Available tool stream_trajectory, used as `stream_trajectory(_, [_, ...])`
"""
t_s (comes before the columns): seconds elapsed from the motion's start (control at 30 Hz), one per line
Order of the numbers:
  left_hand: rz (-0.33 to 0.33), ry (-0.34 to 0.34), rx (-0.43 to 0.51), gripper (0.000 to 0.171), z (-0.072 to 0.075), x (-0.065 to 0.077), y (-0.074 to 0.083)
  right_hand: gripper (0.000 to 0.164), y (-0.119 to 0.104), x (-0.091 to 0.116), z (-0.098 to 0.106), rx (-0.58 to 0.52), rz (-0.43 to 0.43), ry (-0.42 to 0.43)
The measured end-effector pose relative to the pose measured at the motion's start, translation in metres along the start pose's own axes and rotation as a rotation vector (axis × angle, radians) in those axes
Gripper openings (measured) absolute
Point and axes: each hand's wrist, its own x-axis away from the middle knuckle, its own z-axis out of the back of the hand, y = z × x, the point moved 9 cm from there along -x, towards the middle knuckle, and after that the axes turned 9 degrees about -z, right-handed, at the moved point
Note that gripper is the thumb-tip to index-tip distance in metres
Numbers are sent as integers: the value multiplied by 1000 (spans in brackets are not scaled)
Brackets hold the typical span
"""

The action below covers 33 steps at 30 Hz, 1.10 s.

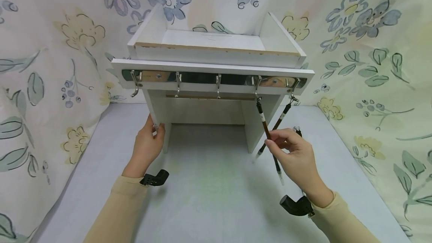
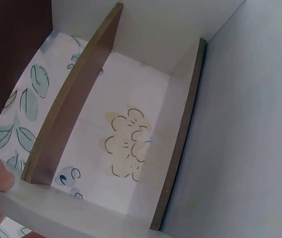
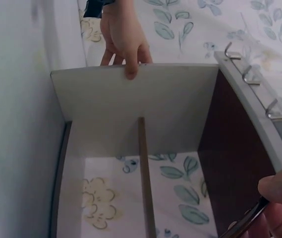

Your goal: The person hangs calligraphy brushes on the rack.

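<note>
A white shelf unit (image 1: pixel 216 66) stands on the table with a metal hook rail (image 1: pixel 199 80) along its front. My left hand (image 1: pixel 148 143) grips the front edge of its left side panel (image 1: pixel 156 104), thumb on the inner face. My right hand (image 1: pixel 293 153) pinches the brown handle of a calligraphy brush (image 1: pixel 264 123) between thumb and fingers. That brush points tip down, its top right at the fourth hook (image 1: pixel 258 85) from the left. A second brush (image 1: pixel 281 117) hangs slanted from the rightmost hook (image 1: pixel 294 85), partly behind the first.
Behind my right hand, a dark looped end (image 1: pixel 297 131) of another thing shows on the pale table (image 1: pixel 202 205). The three hooks on the left carry nothing. Floral cloth (image 1: pixel 371 66) surrounds the table at the back and sides. An open tray-like top (image 1: pixel 216 40) crowns the unit.
</note>
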Motion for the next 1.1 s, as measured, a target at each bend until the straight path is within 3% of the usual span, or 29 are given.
stream_trajectory(0.73, [-9,0,-9,51,-1,0,0,22,14,-2,-6,-37,-44,14])
stream_trajectory(1.1, [-10,6,-9,51,0,0,1,26,20,-5,-26,-11,-59,-18])
